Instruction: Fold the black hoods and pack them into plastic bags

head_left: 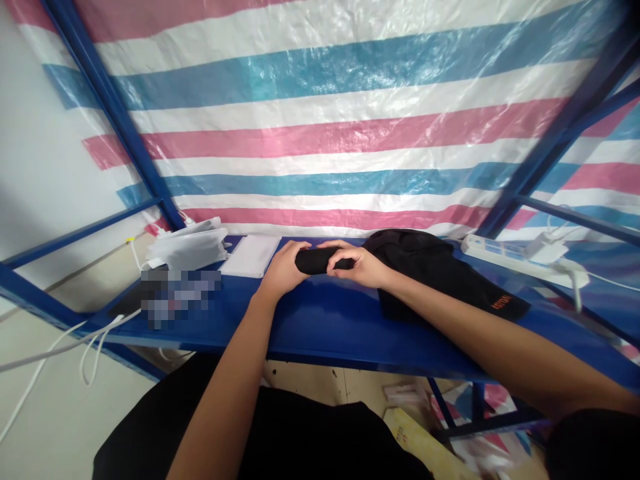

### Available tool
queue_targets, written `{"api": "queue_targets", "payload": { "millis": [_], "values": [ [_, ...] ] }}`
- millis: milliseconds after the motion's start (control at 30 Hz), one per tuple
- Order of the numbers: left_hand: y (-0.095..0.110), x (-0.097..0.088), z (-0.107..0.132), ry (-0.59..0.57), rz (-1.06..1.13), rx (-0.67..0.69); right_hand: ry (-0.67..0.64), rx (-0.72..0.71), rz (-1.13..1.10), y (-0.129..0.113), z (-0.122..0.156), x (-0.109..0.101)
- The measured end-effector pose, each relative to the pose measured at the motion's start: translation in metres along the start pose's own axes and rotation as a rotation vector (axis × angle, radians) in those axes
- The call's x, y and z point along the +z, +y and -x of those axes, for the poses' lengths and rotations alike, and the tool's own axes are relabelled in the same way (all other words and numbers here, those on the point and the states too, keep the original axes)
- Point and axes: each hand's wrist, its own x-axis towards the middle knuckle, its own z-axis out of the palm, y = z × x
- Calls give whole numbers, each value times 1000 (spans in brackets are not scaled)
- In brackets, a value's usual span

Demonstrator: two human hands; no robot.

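Note:
A black roll (314, 261), perhaps of cloth, is held level just above the blue desk (330, 320). My left hand (283, 270) wraps round its left end, with the thumb and fingers on opposite sides. At the other end, my right hand (364, 265) grips it with thumb and index finger curled into a ring. Beside the right hand, a black garment (425, 270) with orange lettering lies folded on the desk, partly covered by my right forearm. What the roll is exactly cannot be made out.
A flat white box (253, 255) and a white plastic packet (190, 245) lie left of my hands. White cables (95, 340) hang at the left edge. On the right rests a white power strip (520, 260) with a plugged-in charger. Blue metal posts (113, 110) frame a striped sheet.

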Motion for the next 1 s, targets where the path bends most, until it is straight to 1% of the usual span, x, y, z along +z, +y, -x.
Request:
{"api": "queue_targets", "payload": {
  "millis": [33,133,167,233,300,333,400,467,533,600,667,767,900,1000],
  "values": [
    [-1,0,0,9,14,-44,22,35,-22,1,0,0],
    [-5,-1,1,3,88,-230,121,136,-98,9,2,1],
    [-8,-2,2,4,105,-270,166,168,-128,13,3,2],
    [-14,-5,3,41,79,-282,268,251,-213,22,6,4],
    [-20,-8,5,115,-37,-277,356,357,-320,31,9,6],
    [-23,-10,6,150,-125,-299,391,402,-372,35,10,7],
    [-27,-14,8,179,-320,-411,434,460,-448,41,11,8],
    [-30,-17,11,143,-478,-560,464,478,-484,44,11,9],
    [-31,-20,12,67,-552,-664,481,491,-501,46,10,9],
    [-30,-22,13,2,-568,-712,483,500,-508,45,10,10],
    [-29,-24,12,-26,-566,-742,480,505,-512,44,9,10],
    [-29,-26,10,-18,-537,-794,472,512,-514,42,9,11],
    [-31,-27,10,35,-511,-852,468,516,-508,42,9,11],
    [-36,-27,12,86,-507,-814,468,514,-509,42,9,11]
  ]
}}
